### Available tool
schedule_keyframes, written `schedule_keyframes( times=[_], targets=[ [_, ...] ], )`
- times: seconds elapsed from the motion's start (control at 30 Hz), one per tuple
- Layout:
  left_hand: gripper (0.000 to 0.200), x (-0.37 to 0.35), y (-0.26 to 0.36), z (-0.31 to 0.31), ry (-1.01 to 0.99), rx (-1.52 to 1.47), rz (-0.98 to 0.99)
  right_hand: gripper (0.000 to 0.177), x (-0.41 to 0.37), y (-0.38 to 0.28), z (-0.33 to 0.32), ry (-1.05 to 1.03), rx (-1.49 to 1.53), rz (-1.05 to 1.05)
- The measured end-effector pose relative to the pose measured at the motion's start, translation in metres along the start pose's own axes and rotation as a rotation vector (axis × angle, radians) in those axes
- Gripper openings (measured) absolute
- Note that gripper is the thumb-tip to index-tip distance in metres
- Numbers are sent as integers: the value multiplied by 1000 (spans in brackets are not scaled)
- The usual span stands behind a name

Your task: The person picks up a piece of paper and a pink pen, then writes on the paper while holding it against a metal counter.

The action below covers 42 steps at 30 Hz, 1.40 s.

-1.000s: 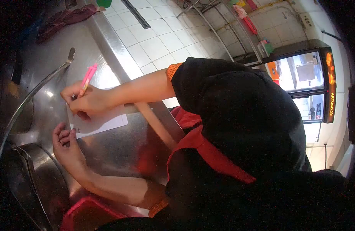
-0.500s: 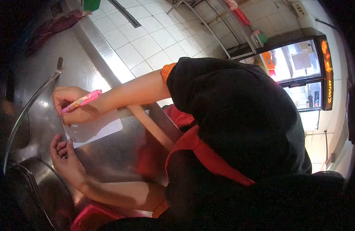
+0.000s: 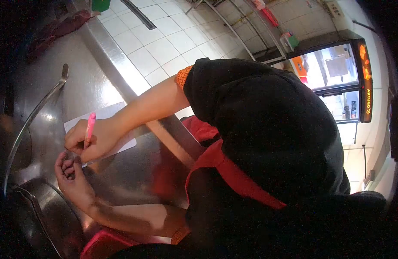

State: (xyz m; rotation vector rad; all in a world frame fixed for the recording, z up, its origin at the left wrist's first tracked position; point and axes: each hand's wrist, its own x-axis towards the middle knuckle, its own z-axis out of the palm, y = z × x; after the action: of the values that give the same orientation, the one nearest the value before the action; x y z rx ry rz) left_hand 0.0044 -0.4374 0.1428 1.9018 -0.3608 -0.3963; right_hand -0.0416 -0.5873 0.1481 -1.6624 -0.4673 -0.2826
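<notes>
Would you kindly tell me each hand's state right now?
Left hand: partly curled by the paper; whether holding it cannot be told.
Right hand: closed around the pink pen.

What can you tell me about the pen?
The pen is slim and pink, apparently plastic, brightest at its top end; lower down, the barrel shows other colours, too small to make out. The right hand grips it by the lower part, with the top end standing clear of the fingers. It is over the white paper. The writing tip is hidden by the hand, so I cannot tell whether it touches the paper.
</notes>
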Motion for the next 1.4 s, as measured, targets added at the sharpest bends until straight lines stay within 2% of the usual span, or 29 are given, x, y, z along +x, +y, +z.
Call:
schedule_keyframes(
  times=[0.13, 0.2, 0.23, 0.3, 0.33, 0.4, 0.43, 0.5, 0.6, 0.73, 0.83, 0.93, 1.0, 1.13, 1.23, 1.33, 1.4],
  targets=[
    [28, -2, 6, 1, 20, 16, -7, 16, 1, 7, 0, -28, 56, 101],
    [28, -3, 12, 1, 2, 54, -35, 14, 7, 13, -7, 101, -249, -253],
    [28, -2, 9, 1, -1, 53, -36, 14, 8, 11, -9, 102, -250, -251],
    [28, 1, 3, 0, -6, 36, 31, 14, 12, 7, -13, 301, -292, -265],
    [28, 1, 4, 0, -6, 36, 31, 14, 12, 8, -13, 302, -292, -265],
    [28, -1, 7, 0, -17, 57, 6, 12, 11, 9, -12, 114, -147, -267],
    [28, -1, 4, 0, -20, 56, 4, 12, 9, 9, -10, 115, -147, -264],
    [28, 3, -3, 1, 6, 3, -4, 13, 4, 9, -6, -75, -11, 49],
    [28, -5, 7, 1, 13, 23, 10, 15, -1, 4, -2, -117, 18, 120],
    [27, -4, 7, 0, -4, 35, 8, 16, 0, 10, 1, -86, 45, 76],
    [27, -4, 8, 0, 7, 48, 13, 15, 0, 6, 0, -118, 53, 142],
    [27, -6, 15, 1, 12, 65, -21, 15, 2, 2, -2, -107, 88, 101],
    [27, -4, 9, 0, 18, 25, 2, 16, 3, 6, -2, -103, -6, 27],
    [27, -4, 9, 1, 24, 75, -2, 18, 3, 7, -1, -101, 64, -2],
    [28, -2, 12, 1, 5, 114, -4, 20, 3, 4, -3, -117, 75, 71],
    [28, -5, 8, -1, 10, 125, 14, 20, 3, 8, 1, -113, 9, -19],
    [28, -3, 4, -1, 6, 44, 23, 19, 2, 12, 1, -148, 43, 117]
  ],
)
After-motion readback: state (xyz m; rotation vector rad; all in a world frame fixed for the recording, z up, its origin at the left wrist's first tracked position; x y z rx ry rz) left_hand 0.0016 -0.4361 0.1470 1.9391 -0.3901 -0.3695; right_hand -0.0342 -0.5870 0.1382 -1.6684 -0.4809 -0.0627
